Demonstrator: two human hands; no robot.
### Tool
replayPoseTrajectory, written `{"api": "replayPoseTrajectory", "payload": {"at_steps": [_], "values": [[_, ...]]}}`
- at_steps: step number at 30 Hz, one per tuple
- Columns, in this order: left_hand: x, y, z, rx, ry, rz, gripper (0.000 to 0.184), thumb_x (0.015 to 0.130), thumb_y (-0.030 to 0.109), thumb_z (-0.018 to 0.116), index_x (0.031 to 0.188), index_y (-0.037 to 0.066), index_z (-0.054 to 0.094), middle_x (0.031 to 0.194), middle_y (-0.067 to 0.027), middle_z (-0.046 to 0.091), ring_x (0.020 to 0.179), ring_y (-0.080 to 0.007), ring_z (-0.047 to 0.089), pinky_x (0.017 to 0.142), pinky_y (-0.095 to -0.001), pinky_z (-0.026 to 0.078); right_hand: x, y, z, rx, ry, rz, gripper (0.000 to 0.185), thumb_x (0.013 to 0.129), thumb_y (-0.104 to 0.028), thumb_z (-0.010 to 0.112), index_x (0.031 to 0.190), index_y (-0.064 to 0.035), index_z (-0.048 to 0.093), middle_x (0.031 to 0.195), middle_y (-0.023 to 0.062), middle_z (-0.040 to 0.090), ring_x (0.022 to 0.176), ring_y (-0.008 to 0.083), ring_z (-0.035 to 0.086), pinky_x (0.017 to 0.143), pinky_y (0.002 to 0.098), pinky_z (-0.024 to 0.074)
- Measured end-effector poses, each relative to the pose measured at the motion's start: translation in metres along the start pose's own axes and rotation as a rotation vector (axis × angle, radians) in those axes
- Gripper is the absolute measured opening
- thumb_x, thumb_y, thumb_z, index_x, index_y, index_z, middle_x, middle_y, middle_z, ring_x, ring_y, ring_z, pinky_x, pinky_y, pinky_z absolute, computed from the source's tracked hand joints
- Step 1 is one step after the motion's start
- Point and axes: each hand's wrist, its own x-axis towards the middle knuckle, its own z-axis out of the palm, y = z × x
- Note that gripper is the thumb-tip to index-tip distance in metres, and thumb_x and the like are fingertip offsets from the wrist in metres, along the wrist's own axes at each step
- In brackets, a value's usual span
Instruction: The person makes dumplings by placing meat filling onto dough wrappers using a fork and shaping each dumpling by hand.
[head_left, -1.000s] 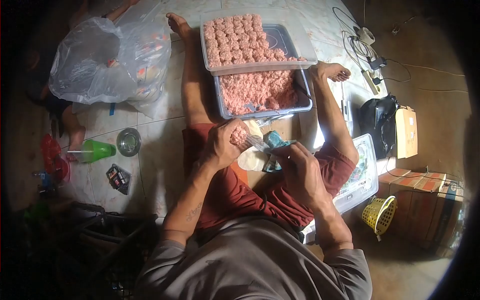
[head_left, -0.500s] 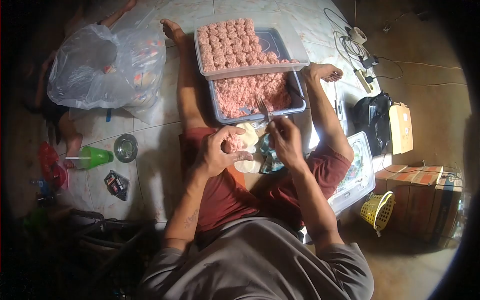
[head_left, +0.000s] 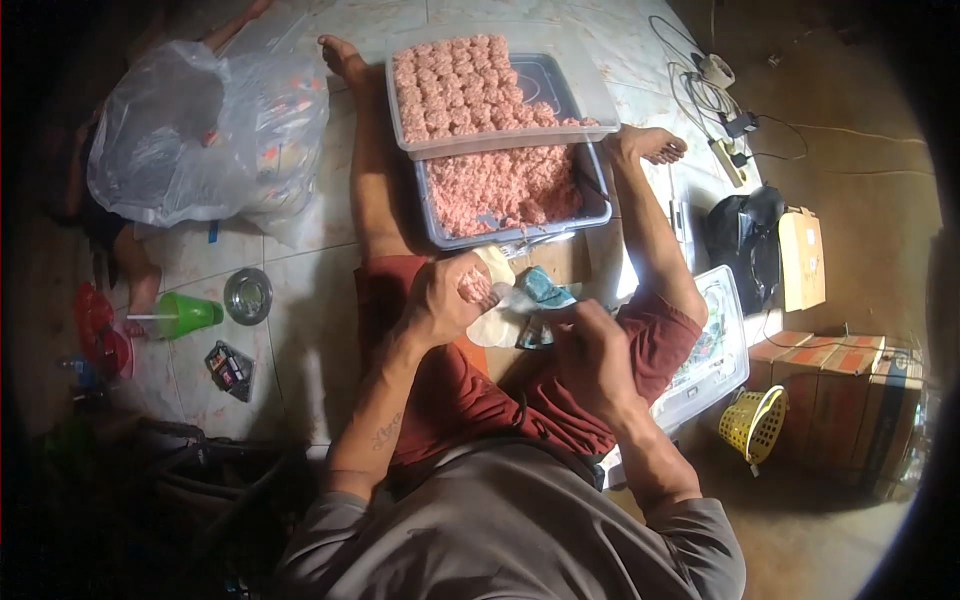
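My left hand (head_left: 445, 300) is curled around a lump of pink mince (head_left: 474, 284); whether a wrapper lies beneath the lump is hidden by my fingers. My right hand (head_left: 590, 345) grips a fork (head_left: 512, 298), whose head reaches across to the mince in my left hand. Pale round wrappers (head_left: 495, 328) lie below my hands, beside a teal patterned cloth (head_left: 545, 288). Farther forward, a blue-rimmed tub (head_left: 432, 215) holds loose pink mince (head_left: 500, 185). A clear plastic tray (head_left: 590, 100) with rows of mince-topped pieces (head_left: 452, 85) rests over its far part.
Left of my legs sit a big plastic bag (head_left: 210, 130), a metal bowl (head_left: 248, 296) and a green cup (head_left: 190, 316). To the right are a lidded clear box (head_left: 712, 340), a yellow basket (head_left: 752, 422), cardboard boxes (head_left: 830, 400) and power cables (head_left: 700, 95). Another person's leg shows at left.
My right hand has drawn back from the tub toward my body, and the fork has swung from the tub's mince to the lump in my left hand. The left hand has turned slightly.
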Motion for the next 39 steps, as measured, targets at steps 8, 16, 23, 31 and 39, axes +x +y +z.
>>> {"api": "replayPoseTrajectory", "payload": {"at_steps": [8,16,23,31,39], "values": [[-0.003,-0.015,0.007,-0.526,-0.126,0.022,0.031,0.075,0.012,0.090,0.093,0.004,0.066,0.083,-0.0072,0.071,0.075,-0.0136,0.067,0.071,-0.0313,0.054,-0.005,0.022,0.039,0.288,-0.007,0.088,0.010,0.094,0.004,0.065,0.103,0.0021,0.065,0.084,0.0122,0.062,0.081,0.0175,0.059,0.072,0.0306,0.0481],[-0.003,0.003,0.009,-0.036,0.033,0.004,0.035,0.072,0.005,0.088,0.099,0.003,0.066,0.088,-0.0066,0.073,0.081,-0.0152,0.070,0.075,-0.0314,0.055,-0.006,0.015,0.031,0.156,-0.004,0.064,0.010,0.098,0.003,0.061,0.106,0.0007,0.066,0.091,0.0069,0.065,0.078,0.0096,0.058,0.071,0.0257,0.0483],[-0.001,0.000,0.012,-0.067,0.140,0.029,0.033,0.076,0.015,0.090,0.093,0.003,0.065,0.088,-0.0091,0.073,0.081,-0.0183,0.070,0.076,-0.0326,0.054,-0.004,0.019,0.029,0.130,-0.018,0.050,0.009,0.097,0.003,0.063,0.105,0.0044,0.065,0.094,0.0144,0.071,0.082,0.0145,0.064,0.074,0.0285,0.0508],[-0.004,0.001,0.004,-0.282,0.055,0.159,0.037,0.075,0.021,0.091,0.089,0.004,0.062,0.082,-0.0074,0.071,0.075,-0.0151,0.067,0.069,-0.0314,0.053,0.000,0.013,0.031,0.450,-0.006,0.151,0.012,0.099,-0.002,0.063,0.108,0.0060,0.065,0.093,0.0079,0.069,0.085,0.0111,0.061,0.077,0.0272,0.0508],[-0.011,-0.008,-0.003,-0.361,-0.059,0.078,0.036,0.075,0.013,0.091,0.096,0.004,0.062,0.084,0.0000,0.064,0.081,-0.0071,0.058,0.075,-0.0247,0.049,0.002,0.016,0.014,0.448,0.020,0.326,0.013,0.100,-0.012,0.065,0.103,0.0008,0.065,0.080,-0.0036,0.059,0.068,0.0016,0.046,0.058,0.0202,0.0365]]}}
